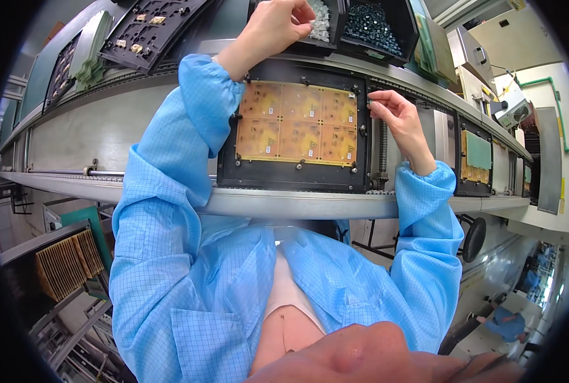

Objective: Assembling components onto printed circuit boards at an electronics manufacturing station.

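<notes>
mostly amber, six-part circuit panel (296, 122) in black frame (265, 176)

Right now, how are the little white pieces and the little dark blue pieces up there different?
Colour: the white pieces look pale and cloudy, while the dark blue pieces look deep and shiny.
Place: the white pieces are on the left; the dark blue pieces are on the right.
Hands: the left hand is beside the white pieces, but no hand is near the dark blue ones.
Both are loose heaps.
</notes>
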A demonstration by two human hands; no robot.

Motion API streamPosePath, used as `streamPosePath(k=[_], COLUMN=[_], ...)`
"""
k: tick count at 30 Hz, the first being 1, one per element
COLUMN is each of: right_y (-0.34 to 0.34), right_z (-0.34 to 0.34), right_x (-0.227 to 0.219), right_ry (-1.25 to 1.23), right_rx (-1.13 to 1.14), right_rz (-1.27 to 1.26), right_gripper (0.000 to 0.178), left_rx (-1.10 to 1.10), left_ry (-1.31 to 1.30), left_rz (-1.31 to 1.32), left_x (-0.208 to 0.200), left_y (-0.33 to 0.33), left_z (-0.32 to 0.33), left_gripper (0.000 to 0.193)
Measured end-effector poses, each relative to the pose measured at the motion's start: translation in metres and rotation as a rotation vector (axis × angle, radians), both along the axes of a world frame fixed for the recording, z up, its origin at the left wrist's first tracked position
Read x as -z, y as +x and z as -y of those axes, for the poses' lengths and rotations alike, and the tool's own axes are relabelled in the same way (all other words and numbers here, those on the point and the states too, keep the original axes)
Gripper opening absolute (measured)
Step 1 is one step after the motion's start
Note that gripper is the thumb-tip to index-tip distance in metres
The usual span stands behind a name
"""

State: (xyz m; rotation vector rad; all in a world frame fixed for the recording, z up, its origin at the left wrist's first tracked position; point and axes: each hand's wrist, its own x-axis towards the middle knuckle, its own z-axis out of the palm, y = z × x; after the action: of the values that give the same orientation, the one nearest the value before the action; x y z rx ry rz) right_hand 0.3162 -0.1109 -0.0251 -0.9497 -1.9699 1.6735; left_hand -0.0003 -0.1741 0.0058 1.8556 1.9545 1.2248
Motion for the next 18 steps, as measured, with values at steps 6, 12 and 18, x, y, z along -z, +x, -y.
streamPosePath(k=[6, 12, 18], right_y=[-0.007, -0.010, -0.009], right_z=[0.002, 0.005, 0.006], right_x=[-0.011, -0.020, -0.024], right_ry=[0.378, 0.648, 0.695], right_rx=[-0.040, -0.136, -0.114], right_rz=[0.181, 0.236, 0.190], right_gripper=[0.015, 0.016, 0.016], left_rx=[0.216, 0.189, 0.158], left_ry=[-0.035, -0.149, -0.118], left_rz=[0.321, 0.450, 0.550], left_x=[-0.007, -0.016, -0.009], left_y=[0.004, 0.016, 0.023], left_z=[0.036, 0.073, 0.087], left_gripper=[0.015, 0.013, 0.015])
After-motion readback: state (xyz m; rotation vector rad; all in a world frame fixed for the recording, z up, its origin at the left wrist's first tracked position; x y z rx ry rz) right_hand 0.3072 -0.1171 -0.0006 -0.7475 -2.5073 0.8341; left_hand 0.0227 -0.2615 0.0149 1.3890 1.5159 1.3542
